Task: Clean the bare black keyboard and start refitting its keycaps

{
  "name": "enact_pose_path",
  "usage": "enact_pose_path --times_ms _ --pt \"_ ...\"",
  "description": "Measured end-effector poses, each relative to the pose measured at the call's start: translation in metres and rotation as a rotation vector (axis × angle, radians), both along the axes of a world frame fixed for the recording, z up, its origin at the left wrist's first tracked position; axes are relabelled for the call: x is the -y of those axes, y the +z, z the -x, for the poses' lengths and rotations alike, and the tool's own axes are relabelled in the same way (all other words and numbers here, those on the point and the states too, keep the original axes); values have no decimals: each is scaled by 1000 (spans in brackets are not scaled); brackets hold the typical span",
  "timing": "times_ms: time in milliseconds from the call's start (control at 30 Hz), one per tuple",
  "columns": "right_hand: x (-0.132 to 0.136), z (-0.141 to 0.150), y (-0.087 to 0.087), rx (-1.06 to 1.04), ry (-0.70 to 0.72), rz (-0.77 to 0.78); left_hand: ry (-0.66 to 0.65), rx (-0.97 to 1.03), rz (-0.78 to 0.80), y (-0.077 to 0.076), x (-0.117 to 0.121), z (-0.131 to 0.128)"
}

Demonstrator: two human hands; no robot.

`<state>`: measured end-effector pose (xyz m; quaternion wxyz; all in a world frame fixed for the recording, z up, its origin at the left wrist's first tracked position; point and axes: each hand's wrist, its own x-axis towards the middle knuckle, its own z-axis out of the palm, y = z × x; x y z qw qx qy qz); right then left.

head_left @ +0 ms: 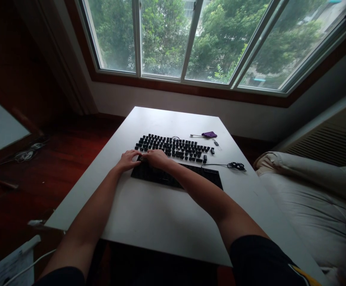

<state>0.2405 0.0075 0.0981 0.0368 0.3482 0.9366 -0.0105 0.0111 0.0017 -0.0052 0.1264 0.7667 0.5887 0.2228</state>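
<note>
As left hand (127, 161) and right hand (155, 158) work keyboard (157, 175), fingers' grip unclear, we judge keys (179, 153) being fitted or pulled, next needing straight force.

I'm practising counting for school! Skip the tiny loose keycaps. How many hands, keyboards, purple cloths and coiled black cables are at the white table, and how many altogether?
Hands: 2 (left hand, right hand)
Black keyboard: 1
Purple cloth: 1
Coiled black cable: 1
Total: 5
</note>
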Motion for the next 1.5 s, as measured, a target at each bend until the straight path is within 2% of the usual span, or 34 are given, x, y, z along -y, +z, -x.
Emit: enact_pose_path --times_ms 167,333,400,500,633,733,833,933,1200,1333,1400,1500 --pt "0 -28 6 129 51 -22 -1 16 -10 3 2 -4" --pt "-6 -56 12 224 20 12 -17 36 -22 5 2 -9" --pt "-6 -49 16 196 -10 2 -24 42 -32 3 0 -12" --pt "0 -18 17 8 -39 -99 -37 46 -53 -1 -4 -13" --pt "13 24 5 -59 -6 -158 -45 58 -70 -8 -6 -6" --pt "17 29 -6 -19 19 -115 -60 70 -90 -11 -7 0" --pt "13 12 -9 2 -3 -69 -86 67 -94 -9 -6 1" --pt "9 -14 -4 41 -42 -18 -89 68 -95 -4 -4 -2" --pt "6 -109 2 126 -155 56 -66 76 -68 3 5 -8" --pt "-1 -150 7 162 -265 112 -61 70 -76 3 5 -7" --pt "-3 -157 9 172 -294 109 -65 67 -74 3 4 -8" --pt "1 -142 10 78 -295 20 -119 86 -72 4 4 -9"
